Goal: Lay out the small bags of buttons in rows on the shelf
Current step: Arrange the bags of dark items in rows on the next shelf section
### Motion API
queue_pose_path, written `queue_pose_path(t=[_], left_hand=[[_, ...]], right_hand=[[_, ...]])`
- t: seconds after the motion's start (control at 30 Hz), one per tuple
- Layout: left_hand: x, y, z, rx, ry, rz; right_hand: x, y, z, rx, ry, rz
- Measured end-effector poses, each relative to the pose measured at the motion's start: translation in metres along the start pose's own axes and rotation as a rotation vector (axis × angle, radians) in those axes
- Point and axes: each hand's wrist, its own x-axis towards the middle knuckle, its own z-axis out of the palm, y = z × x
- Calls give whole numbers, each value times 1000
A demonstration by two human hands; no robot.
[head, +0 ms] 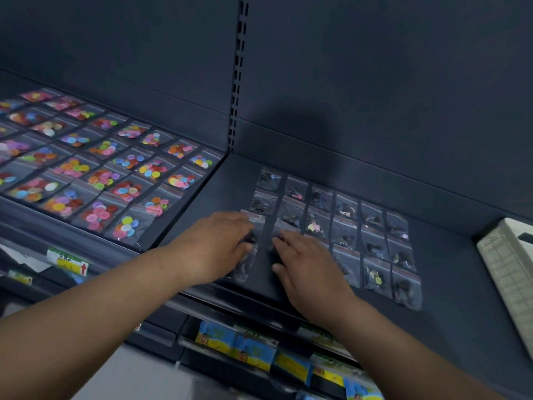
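Both hands lie palm down on the front of the dark shelf point(461, 298), on the near-left corner of a grid of small clear bags of dark buttons point(372, 246). The bags sit flat in straight rows and columns, close together but not overlapping. The grid runs from the hands toward one and two o'clock. The left hand point(219, 246) covers the front bag of the leftmost column point(245, 268). Its fingers point(245, 226) are close together and gently bent, with their tips down on the plastic. The bag's sealed top edge shows just beyond them at twelve o'clock, and its lower end shows below them at six. Blur hides whether the thumb pinches this bag or only rests on it. The right hand point(305, 264) is just beside the left at three o'clock, with a narrow strip of bare shelf between them. Its fingers are nearly straight and a little spread, laid flat on a second-column bag point(288, 225), which extends past the fingertips toward twelve. At ten o'clock, on the neighbouring shelf section, bags of coloured buttons point(101, 174) fill a complete grid. A slotted upright point(238, 82) divides the two sections. A pale gridded box point(507, 269) stands at three o'clock at the frame's edge. Blue-and-yellow packets point(253, 350) hang below at six, and a yellow price label point(72, 262) is at eight.
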Motion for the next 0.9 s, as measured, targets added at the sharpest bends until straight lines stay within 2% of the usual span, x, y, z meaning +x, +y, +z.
queue_pose_path(t=[0.17, 0.47, 0.6, 0.77, 0.9], left_hand=[[7, 14, 3, 64, -154, 30], [11, 18, 3, 34, -181, 42], [12, 18, 2, 20, -140, 54], [18, 29, -8, 10, -9, 101], [27, 48, -16, 129, 130, 222]], right_hand=[[2, 4, 3, -74, -68, -11], [1, 7, 0, -36, -66, -22], [1, 7, -4, -3, -32, -10], [-6, 15, -16, -32, 98, 65], [-23, 32, -35, -93, 162, 143]])
